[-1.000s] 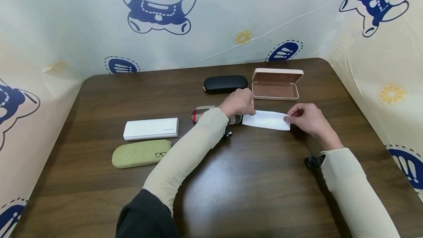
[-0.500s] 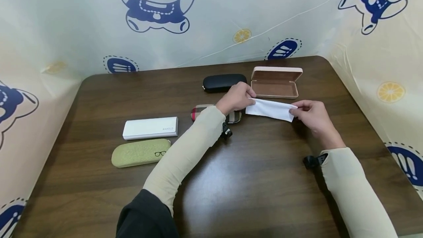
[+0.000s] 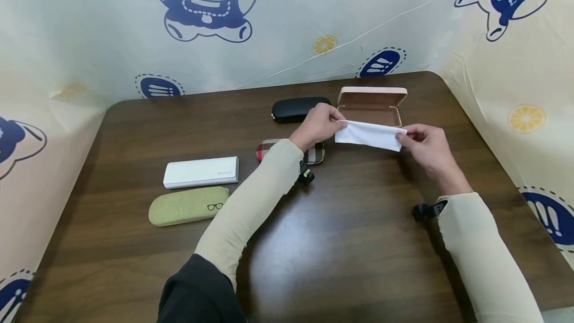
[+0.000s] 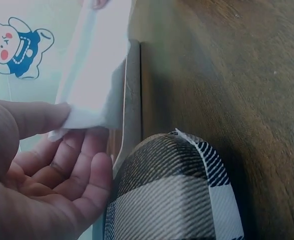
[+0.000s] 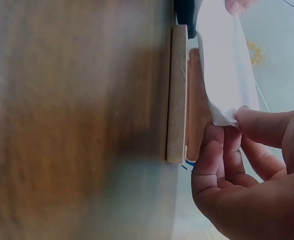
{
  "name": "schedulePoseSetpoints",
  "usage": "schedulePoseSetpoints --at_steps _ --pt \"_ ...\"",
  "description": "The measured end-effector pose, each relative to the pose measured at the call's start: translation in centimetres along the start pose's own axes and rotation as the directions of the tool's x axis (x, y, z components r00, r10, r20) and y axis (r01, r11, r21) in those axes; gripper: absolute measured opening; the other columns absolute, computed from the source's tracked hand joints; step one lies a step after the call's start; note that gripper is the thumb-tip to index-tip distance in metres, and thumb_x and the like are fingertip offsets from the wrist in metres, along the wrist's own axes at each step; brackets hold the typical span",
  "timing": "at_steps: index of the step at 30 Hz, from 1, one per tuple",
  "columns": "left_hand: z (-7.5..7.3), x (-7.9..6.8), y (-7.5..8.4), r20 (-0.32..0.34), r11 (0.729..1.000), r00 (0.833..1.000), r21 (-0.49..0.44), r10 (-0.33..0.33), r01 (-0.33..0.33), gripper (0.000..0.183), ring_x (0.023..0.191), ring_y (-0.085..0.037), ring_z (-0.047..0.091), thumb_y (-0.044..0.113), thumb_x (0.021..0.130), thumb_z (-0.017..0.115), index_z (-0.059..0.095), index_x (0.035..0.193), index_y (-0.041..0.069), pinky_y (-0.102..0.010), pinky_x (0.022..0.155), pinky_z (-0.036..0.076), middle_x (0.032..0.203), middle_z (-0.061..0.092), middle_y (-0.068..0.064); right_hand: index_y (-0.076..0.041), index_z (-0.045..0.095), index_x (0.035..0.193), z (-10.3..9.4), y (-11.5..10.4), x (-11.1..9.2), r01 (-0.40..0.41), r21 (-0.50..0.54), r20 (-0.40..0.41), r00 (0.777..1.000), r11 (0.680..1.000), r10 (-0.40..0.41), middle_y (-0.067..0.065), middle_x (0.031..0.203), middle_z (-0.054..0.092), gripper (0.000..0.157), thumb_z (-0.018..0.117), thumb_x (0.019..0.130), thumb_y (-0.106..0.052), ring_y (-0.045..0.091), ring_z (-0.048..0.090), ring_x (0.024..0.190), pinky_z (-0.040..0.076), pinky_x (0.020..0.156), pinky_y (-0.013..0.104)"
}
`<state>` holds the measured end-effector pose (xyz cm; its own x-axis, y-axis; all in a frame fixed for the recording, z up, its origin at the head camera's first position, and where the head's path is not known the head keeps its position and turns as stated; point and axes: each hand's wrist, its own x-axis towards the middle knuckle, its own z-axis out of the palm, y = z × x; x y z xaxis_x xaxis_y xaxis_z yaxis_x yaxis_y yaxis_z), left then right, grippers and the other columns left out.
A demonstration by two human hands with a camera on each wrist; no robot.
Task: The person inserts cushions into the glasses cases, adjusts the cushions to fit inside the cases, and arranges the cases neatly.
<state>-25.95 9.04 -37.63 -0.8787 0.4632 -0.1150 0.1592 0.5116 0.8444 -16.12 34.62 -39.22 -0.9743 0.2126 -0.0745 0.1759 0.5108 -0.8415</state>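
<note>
A folded white cloth (image 3: pixel 368 135) is stretched between both hands, raised off the table. My left hand (image 3: pixel 317 124) pinches its left end between thumb and fingers, seen closely in the left wrist view, where the cloth (image 4: pixel 94 65) runs away from the thumb. The right hand (image 3: pixel 429 149) pinches the other end; in the right wrist view the thumb presses on the cloth (image 5: pixel 227 65) from above. Just behind the cloth stands an open glasses case (image 3: pixel 372 97) with a brown lining, its front partly hidden. A plaid glasses case (image 3: pixel 315 154) lies under the left wrist, partly covered.
Behind the left hand lies a black glasses case (image 3: pixel 296 109). On the left are a white case (image 3: pixel 201 172) and a green case (image 3: pixel 188 206) printed with a glasses outline. All rest on the brown wooden table (image 3: pixel 341 243), with a patterned sheet (image 3: pixel 287 19) behind it.
Both hands have lifted the white cloth off the table and carried it away from me, toward the open case. The cases have stayed in place; the head view has shifted slightly.
</note>
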Motion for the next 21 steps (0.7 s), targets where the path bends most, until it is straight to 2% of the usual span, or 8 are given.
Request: schedulePoseSetpoints --at_steps 5,8,16,21 --pt "0.1 0.3 -0.1 -0.034 1.000 0.999 -0.007 0.011 -0.011 0.013 0.073 -0.017 0.057 0.017 0.096 0.071 0.076 0.097 0.005 -0.026 0.063 0.046 0.088 0.068 -0.005 0.005 0.064 0.121 -0.4 -0.4 0.6 -0.019 -0.022 0.014 1.000 1.000 0.020 0.016 0.105 0.054 0.035 0.065 0.100 -0.023 0.025 0.048 0.087 0.044 0.060 0.021" --pt "0.2 0.6 -0.1 -0.031 1.000 1.000 -0.014 0.002 -0.002 0.013 0.073 -0.017 0.056 0.018 0.096 0.071 0.075 0.096 0.006 -0.027 0.063 0.045 0.088 0.068 -0.005 0.004 0.063 0.122 -0.5 -0.3 1.1 -0.027 -0.027 0.022 0.999 0.999 0.028 0.016 0.106 0.053 0.035 0.063 0.101 -0.024 0.025 0.047 0.088 0.044 0.062 0.021" --pt "0.0 1.6 0.1 0.001 0.989 0.994 -0.097 -0.107 0.107 0.012 0.086 -0.020 0.054 0.015 0.096 0.071 0.075 0.100 0.005 -0.028 0.069 0.045 0.112 0.063 -0.005 0.003 0.062 0.125 -0.5 -0.4 2.7 -0.073 -0.019 0.021 0.997 0.997 0.073 0.015 0.110 0.051 0.035 0.061 0.102 -0.025 0.026 0.046 0.093 0.044 0.065 0.022" --pt "-0.2 2.2 0.4 0.003 0.983 0.991 -0.122 -0.134 0.134 0.013 0.092 -0.020 0.054 0.010 0.095 0.070 0.075 0.106 0.003 -0.027 0.071 0.046 0.115 0.062 -0.007 0.003 0.061 0.125 -0.6 -0.7 3.6 -0.094 -0.020 0.030 0.995 0.995 0.094 0.014 0.109 0.050 0.036 0.059 0.103 -0.025 0.025 0.045 0.093 0.043 0.065 0.023"
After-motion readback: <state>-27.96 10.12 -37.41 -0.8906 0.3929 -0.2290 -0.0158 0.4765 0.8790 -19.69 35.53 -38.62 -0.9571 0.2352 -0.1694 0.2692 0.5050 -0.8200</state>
